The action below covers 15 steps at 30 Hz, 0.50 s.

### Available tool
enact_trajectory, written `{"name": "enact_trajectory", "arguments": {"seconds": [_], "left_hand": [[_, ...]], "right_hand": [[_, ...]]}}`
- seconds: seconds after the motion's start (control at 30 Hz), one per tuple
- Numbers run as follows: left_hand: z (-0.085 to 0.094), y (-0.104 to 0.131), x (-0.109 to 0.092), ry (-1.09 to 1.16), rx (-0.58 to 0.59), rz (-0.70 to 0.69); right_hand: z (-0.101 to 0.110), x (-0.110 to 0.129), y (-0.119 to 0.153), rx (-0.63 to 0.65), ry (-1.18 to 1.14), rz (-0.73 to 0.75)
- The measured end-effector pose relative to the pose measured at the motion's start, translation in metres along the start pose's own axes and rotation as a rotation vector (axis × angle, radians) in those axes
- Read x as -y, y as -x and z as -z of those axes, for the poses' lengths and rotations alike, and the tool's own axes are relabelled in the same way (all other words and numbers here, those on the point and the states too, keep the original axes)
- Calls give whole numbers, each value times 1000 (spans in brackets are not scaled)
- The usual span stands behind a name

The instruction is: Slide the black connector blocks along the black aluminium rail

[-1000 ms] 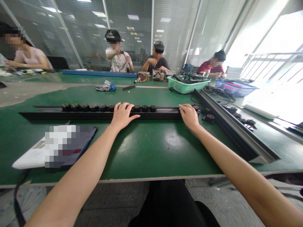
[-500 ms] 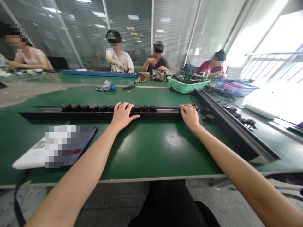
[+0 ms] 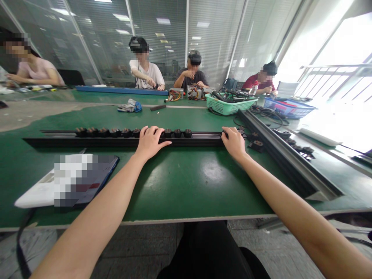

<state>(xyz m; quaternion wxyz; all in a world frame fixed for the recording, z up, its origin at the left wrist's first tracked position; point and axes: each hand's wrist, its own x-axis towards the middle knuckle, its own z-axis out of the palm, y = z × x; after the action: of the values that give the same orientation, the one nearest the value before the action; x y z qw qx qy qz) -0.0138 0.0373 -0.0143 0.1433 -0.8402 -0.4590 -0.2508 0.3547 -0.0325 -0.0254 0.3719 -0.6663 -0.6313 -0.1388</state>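
Modules sit in the black rail, bare stretches either side; left hand spread over them, right hand curled, hold unclear.

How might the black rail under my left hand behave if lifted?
Probably stiff: the rail looks straight. It may be awkward one-handed, being long and narrow. The black fittings standing in it might shift; their fastening is not visible.
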Motion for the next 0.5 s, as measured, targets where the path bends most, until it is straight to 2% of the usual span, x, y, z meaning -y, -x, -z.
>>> {"name": "enact_trajectory", "arguments": {"seconds": [0.3, 0.5], "left_hand": [[2, 0, -1, 17, 0, 9], [0, 0, 0, 0, -7, 1]], "right_hand": [[-4, -9, 0, -57, 80, -15], [-3, -10, 0, -21, 85, -11]]}}
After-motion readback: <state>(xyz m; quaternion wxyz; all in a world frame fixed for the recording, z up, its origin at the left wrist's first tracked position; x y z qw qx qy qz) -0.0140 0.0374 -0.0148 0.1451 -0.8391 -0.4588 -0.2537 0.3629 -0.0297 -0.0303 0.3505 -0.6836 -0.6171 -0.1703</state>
